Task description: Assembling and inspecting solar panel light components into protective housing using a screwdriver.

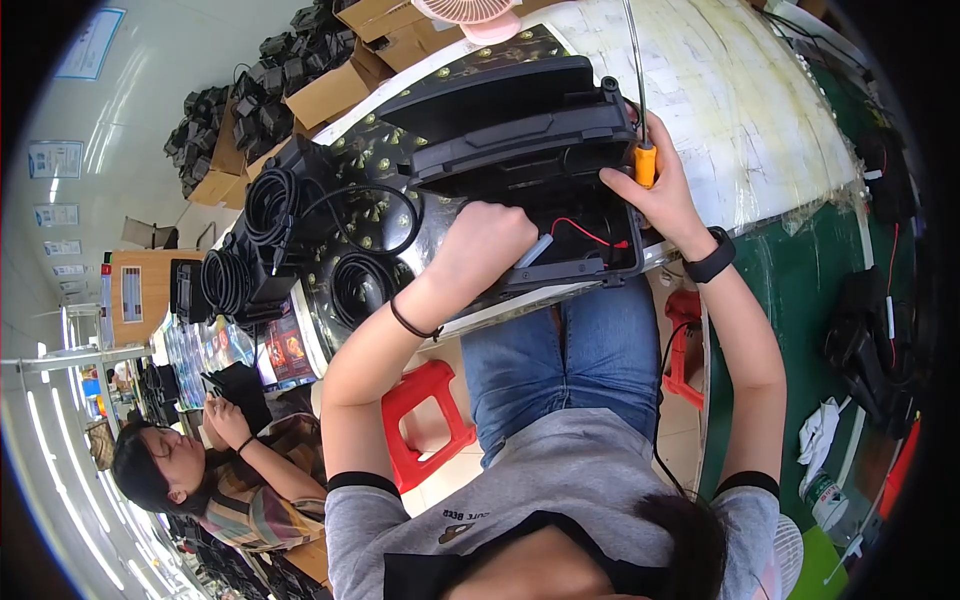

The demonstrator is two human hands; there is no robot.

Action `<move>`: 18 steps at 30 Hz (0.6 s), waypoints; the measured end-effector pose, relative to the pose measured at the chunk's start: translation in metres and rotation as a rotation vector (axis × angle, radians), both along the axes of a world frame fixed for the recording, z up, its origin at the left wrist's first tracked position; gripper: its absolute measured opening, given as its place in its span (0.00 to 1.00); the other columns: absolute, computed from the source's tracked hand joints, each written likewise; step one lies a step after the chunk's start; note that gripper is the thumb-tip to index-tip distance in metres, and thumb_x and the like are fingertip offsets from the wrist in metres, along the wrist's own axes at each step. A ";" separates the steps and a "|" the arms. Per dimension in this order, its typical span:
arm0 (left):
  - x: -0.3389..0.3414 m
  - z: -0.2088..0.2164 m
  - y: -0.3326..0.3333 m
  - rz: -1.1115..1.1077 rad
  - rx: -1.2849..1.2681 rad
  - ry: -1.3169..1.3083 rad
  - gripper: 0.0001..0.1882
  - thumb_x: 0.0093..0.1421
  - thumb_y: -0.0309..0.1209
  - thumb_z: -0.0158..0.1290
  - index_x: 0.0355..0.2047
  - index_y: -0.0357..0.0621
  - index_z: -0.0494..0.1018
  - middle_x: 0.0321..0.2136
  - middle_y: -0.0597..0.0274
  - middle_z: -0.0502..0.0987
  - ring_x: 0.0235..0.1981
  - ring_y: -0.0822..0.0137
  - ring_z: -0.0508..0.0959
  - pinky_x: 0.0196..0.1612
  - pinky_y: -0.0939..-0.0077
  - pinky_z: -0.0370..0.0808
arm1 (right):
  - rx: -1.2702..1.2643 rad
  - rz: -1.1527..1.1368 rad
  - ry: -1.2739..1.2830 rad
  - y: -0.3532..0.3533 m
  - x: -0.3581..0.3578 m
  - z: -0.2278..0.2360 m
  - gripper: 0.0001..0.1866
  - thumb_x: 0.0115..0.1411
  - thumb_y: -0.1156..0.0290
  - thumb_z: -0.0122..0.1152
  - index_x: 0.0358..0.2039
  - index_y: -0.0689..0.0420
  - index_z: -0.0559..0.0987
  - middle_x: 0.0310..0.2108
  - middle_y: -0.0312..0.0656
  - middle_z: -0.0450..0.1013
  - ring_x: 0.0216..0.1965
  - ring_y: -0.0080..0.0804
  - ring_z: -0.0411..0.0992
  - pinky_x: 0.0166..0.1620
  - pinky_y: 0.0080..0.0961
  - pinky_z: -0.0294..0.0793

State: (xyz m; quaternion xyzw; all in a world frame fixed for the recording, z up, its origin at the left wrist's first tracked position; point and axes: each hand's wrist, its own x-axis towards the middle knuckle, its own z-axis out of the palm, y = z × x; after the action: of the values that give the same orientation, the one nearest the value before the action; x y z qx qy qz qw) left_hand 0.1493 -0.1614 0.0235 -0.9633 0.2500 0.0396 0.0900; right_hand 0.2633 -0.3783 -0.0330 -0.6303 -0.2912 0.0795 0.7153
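Observation:
An open black plastic case (600, 262) with a hinged lid (530, 140) lies before me at the table's front edge. My left hand (488, 242) is closed into a fist over its left part; what the fingers hold is hidden. Beside that fist a pale, narrow strip (535, 251) rests inside, and a thin red wire (580, 230) curves to the case's right wall. At the right side, my right hand (665, 190) has its thumb against the case. An orange-handled screwdriver (645, 167) sits between that thumb and the fingers, its long shaft pointing away.
Coiled black cables (272, 208) and black units lie to the left on a dark patterned mat (365, 150). A pink fan (485, 18) and cartons (330, 92) stand beyond. Red stools (428, 415) are below the table. At lower left sits another person (245, 480), hands raised together.

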 end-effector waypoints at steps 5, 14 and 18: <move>0.004 0.007 0.002 -0.019 0.004 0.094 0.02 0.46 0.24 0.57 0.21 0.44 0.79 0.21 0.54 0.78 0.27 0.54 0.82 0.29 0.65 0.78 | -0.009 0.013 0.004 -0.001 0.002 -0.003 0.38 0.54 0.78 0.68 0.65 0.55 0.63 0.55 0.32 0.67 0.46 0.16 0.65 0.48 0.15 0.66; 0.001 0.001 0.001 0.058 -0.063 0.075 0.01 0.45 0.24 0.59 0.19 0.44 0.79 0.20 0.55 0.79 0.26 0.57 0.83 0.29 0.68 0.78 | 0.025 0.005 -0.006 0.001 0.001 -0.005 0.38 0.54 0.78 0.68 0.65 0.56 0.63 0.54 0.31 0.66 0.43 0.15 0.64 0.48 0.14 0.66; -0.004 0.001 0.005 0.085 -0.120 -0.001 0.02 0.46 0.25 0.59 0.19 0.45 0.79 0.20 0.57 0.79 0.26 0.57 0.83 0.28 0.69 0.78 | 0.017 -0.020 -0.045 0.001 0.002 -0.005 0.38 0.54 0.78 0.68 0.65 0.56 0.63 0.55 0.32 0.66 0.44 0.16 0.65 0.48 0.15 0.67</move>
State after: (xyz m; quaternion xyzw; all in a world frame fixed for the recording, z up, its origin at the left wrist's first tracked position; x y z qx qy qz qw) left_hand 0.1455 -0.1559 0.0244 -0.9767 0.2105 0.0279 0.0304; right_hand 0.2653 -0.3772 -0.0385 -0.6288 -0.3015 0.0561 0.7146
